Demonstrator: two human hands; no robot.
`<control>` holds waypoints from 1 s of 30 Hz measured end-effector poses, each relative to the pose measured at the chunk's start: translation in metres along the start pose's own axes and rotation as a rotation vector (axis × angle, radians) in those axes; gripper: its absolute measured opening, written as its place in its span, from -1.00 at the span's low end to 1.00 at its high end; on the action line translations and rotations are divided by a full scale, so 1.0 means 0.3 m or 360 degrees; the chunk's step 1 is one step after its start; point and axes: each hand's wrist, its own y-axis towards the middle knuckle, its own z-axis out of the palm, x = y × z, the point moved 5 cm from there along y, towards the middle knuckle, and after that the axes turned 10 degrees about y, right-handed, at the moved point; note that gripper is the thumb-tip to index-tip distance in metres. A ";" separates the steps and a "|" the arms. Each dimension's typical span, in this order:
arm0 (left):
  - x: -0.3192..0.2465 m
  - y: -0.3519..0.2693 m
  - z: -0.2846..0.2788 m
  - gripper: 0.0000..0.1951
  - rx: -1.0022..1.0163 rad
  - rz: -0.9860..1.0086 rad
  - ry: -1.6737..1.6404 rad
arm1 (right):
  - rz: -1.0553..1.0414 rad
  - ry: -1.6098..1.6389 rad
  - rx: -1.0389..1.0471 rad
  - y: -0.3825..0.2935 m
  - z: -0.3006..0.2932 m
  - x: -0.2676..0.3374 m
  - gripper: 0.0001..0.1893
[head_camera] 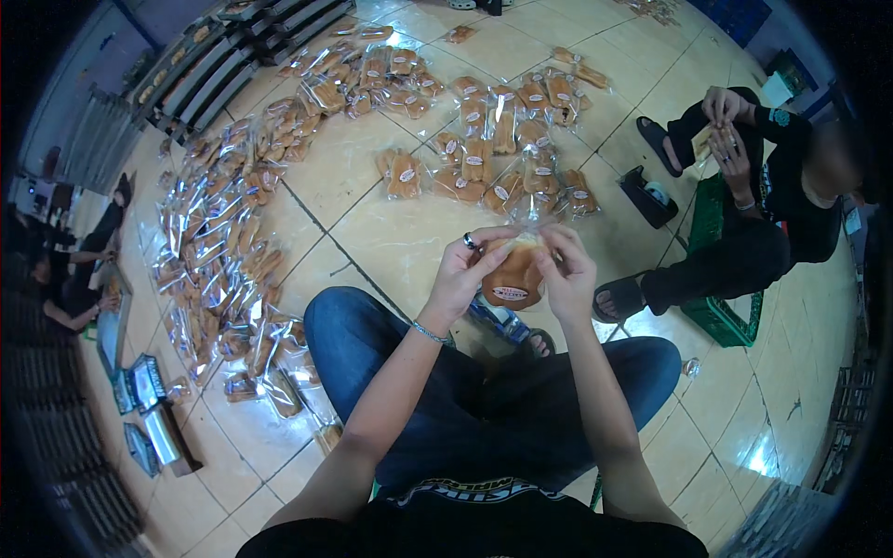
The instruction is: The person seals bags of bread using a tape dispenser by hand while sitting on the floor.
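Both of my hands hold a clear plastic bag with a brown bread bun (513, 279) inside, above the tiled floor between my knees. My left hand (469, 268) grips the bag's upper left side, and my right hand (566, 265) its upper right side. The bag's top is gathered between the fingers, and an oval label shows on its lower front. Just beyond my hands lie bagged buns (541, 171) in a loose group. A blue object (499, 317), partly hidden by the bun, is below my hands.
Many bagged breads (230, 230) form a long pile at left. A black tape dispenser (647, 197) stands on the floor at right, near a co-worker (788, 181) seated on a green plastic crate (739, 324). Stacked trays (209, 77) stand at the upper left; another person (59, 279) sits far left.
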 end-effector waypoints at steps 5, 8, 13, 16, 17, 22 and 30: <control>-0.003 -0.002 0.001 -0.77 -0.0145 0.0096 0.0287 | 0.0233 0.0049 -0.0076 -0.018 0.003 -0.001 -0.68; 0.024 -0.007 -0.011 -0.79 -0.0292 -0.0015 0.0204 | 0.0209 -0.0022 -0.0043 -0.018 0.008 -0.002 -0.70; 0.025 -0.008 0.000 -0.78 -0.0271 -0.0034 0.0246 | 0.0200 0.0029 -0.0063 -0.002 0.014 0.001 -0.75; 0.028 -0.011 0.000 -0.77 -0.0174 -0.0064 0.0391 | 0.0382 -0.0039 -0.0141 -0.006 -0.009 -0.019 -0.80; 0.029 -0.013 0.005 -0.77 -0.0175 -0.0067 0.0392 | 0.0357 -0.0013 -0.0153 -0.007 -0.010 -0.017 -0.81; -0.077 0.009 0.062 -0.80 -0.0351 0.0207 0.0283 | 0.0284 -0.0005 -0.0095 -0.012 -0.025 -0.011 -0.84; -0.007 0.012 -0.038 -0.88 -0.0126 -0.0191 0.0517 | 0.0305 0.0080 0.0057 0.017 0.019 0.048 -0.78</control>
